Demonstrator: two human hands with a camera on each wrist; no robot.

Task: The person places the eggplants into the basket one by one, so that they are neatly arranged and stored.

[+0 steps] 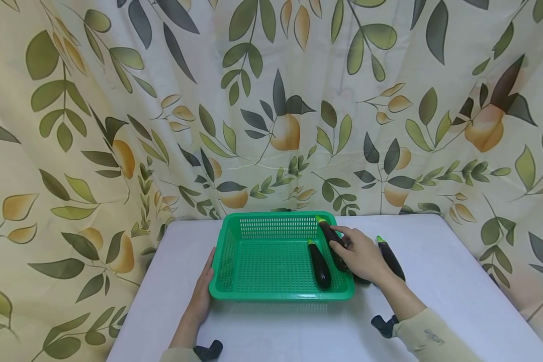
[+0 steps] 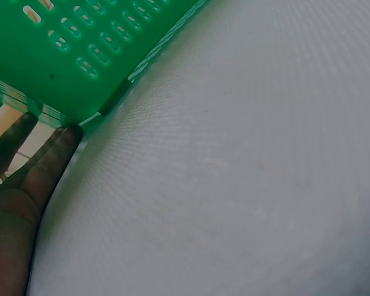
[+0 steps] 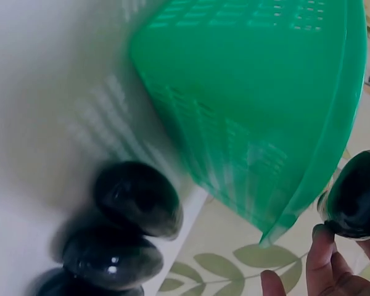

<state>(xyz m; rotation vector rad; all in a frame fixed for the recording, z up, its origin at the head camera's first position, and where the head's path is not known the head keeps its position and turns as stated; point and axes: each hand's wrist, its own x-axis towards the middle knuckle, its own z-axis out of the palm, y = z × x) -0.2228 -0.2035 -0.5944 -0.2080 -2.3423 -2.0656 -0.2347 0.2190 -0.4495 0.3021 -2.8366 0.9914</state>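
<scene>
A green slotted basket (image 1: 226,251) stands mid-table. One dark eggplant (image 1: 319,265) lies inside it by the right wall. My right hand (image 1: 350,247) grips a second eggplant (image 1: 329,232) that slants over the basket's right rim, green cap toward the far corner; the right wrist view shows its round end (image 3: 357,194) above my fingertips (image 3: 320,253). My left hand (image 1: 204,289) lies flat against the basket's left wall, its straight fingers (image 2: 46,166) touching the near corner (image 2: 80,117).
Another eggplant (image 1: 391,257) lies on the white table (image 1: 457,281) right of my right hand. The right wrist view shows three eggplant ends (image 3: 137,197) side by side outside the basket wall (image 3: 246,123). A leaf-print curtain (image 1: 271,100) hangs behind and beside the table.
</scene>
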